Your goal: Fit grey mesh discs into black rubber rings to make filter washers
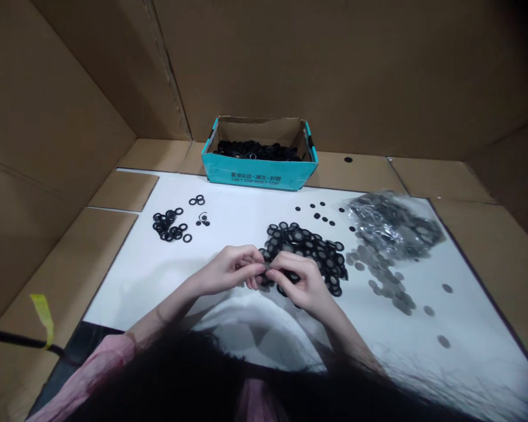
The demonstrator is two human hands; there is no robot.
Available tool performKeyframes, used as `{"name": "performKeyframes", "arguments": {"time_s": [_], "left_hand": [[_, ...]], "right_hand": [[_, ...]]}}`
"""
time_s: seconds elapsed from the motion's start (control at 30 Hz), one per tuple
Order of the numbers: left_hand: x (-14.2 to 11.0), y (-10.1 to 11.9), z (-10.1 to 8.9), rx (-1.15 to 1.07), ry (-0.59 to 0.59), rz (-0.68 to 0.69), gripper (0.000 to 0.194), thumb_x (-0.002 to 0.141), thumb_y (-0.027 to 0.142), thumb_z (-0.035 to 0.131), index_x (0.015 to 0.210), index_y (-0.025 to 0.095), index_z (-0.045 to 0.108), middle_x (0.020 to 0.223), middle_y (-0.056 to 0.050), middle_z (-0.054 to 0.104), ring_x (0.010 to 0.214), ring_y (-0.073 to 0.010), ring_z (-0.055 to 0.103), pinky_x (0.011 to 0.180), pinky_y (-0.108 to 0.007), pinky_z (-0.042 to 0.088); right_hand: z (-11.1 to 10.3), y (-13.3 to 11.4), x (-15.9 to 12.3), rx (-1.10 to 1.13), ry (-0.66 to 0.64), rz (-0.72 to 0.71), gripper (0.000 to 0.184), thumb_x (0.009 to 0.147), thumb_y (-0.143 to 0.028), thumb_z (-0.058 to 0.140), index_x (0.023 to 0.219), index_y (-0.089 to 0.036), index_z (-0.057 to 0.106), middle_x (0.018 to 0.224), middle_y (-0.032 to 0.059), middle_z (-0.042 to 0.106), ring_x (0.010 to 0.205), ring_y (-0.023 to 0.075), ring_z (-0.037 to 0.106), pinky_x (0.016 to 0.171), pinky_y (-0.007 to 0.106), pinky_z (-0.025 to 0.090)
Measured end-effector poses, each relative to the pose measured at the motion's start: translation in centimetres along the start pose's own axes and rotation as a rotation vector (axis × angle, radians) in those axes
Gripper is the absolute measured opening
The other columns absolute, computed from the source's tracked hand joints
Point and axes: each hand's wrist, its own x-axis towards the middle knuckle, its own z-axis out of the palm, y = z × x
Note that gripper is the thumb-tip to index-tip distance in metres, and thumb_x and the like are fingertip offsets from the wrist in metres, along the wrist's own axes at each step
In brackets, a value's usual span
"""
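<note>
My left hand (235, 271) and my right hand (303, 282) meet fingertip to fingertip near the middle of the table. Both are closed in a pinch on what looks like a small grey disc (267, 267), mostly covered by the fingers. Behind and beside my right hand spreads a pile of black rings with grey centres (321, 249). To its right lie loose thin grey discs (389, 281). A looser cluster of black rings (169, 225) sits on the left, beyond my left hand.
An open turquoise box (261, 171) holding many black pieces stands at the back. On the right lies a clear plastic bag (393, 225) of grey discs. Small black discs (324, 219) are scattered near it. Cardboard walls (334, 76) enclose the white table (149, 281).
</note>
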Motion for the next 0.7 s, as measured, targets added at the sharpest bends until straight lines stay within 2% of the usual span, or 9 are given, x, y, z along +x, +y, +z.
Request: {"name": "performKeyframes", "arguments": {"time_s": [0.37, 0.57, 0.7], "left_hand": [[-0.5, 0.9, -0.6, 0.033, -0.082, -0.062, 0.029, 0.091, 0.041, 0.060, 0.087, 0.013, 0.054, 0.068, -0.003, 0.066, 0.058, -0.0111, 0.065, 0.056, -0.020, 0.051], [0.2, 0.2, -0.2, -0.051, -0.014, -0.064, 0.037, 0.084, 0.047, 0.067, 0.088, 0.012, 0.055, 0.064, -0.002, 0.064, 0.052, -0.0103, 0.063, 0.054, -0.020, 0.052], [0.2, 0.1, 0.4, -0.054, 0.025, -0.039, 0.034, 0.086, 0.044, 0.066, 0.086, 0.011, 0.057, 0.063, 0.000, 0.063, 0.052, -0.0076, 0.061, 0.053, -0.017, 0.049]], "right_hand": [[-0.2, -0.4, 0.2, 0.071, -0.012, -0.035, 0.027, 0.091, -0.024, 0.057, 0.065, -0.018, 0.060, 0.062, 0.0012, 0.059, 0.058, 0.0115, 0.053, 0.055, 0.025, 0.041], [0.1, -0.3, 0.2, -0.003, 0.069, -0.042, 0.022, 0.088, -0.020, 0.059, 0.066, -0.018, 0.059, 0.062, 0.0014, 0.058, 0.061, 0.0125, 0.051, 0.058, 0.027, 0.040], [0.2, -0.2, 0.1, -0.005, 0.082, -0.033, 0.021, 0.089, -0.019, 0.058, 0.067, -0.019, 0.059, 0.063, 0.0013, 0.058, 0.060, 0.0123, 0.051, 0.057, 0.028, 0.040]]}}
